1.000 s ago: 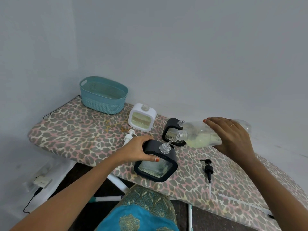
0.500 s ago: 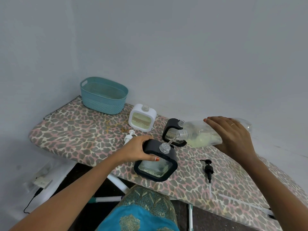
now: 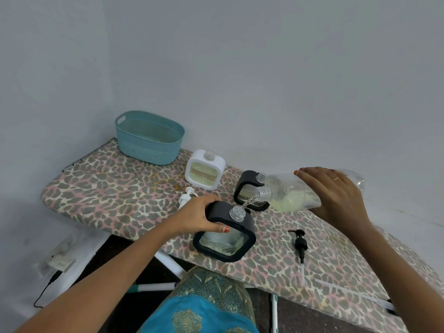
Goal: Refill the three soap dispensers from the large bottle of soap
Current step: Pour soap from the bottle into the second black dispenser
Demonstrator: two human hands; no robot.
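Head view shows the right hand (image 3: 336, 195) curled round the middle of the tilted soap bottle (image 3: 286, 188), probably slippery and squashy, pouring into the nearer black dispenser (image 3: 225, 239) that the left hand (image 3: 197, 217) grips on the ironing board (image 3: 108, 188).

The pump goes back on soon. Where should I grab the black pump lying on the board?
Pinch the black pump at its thick collar, from above: it lies flat on the ironing board, and its thin clear tube, pointing toward the near edge, looks too slender to hold.

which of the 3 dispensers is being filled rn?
The near black dispenser, gripped by the left hand: the large bottle pours into its neck. The far black dispenser and white dispenser stand unheld.
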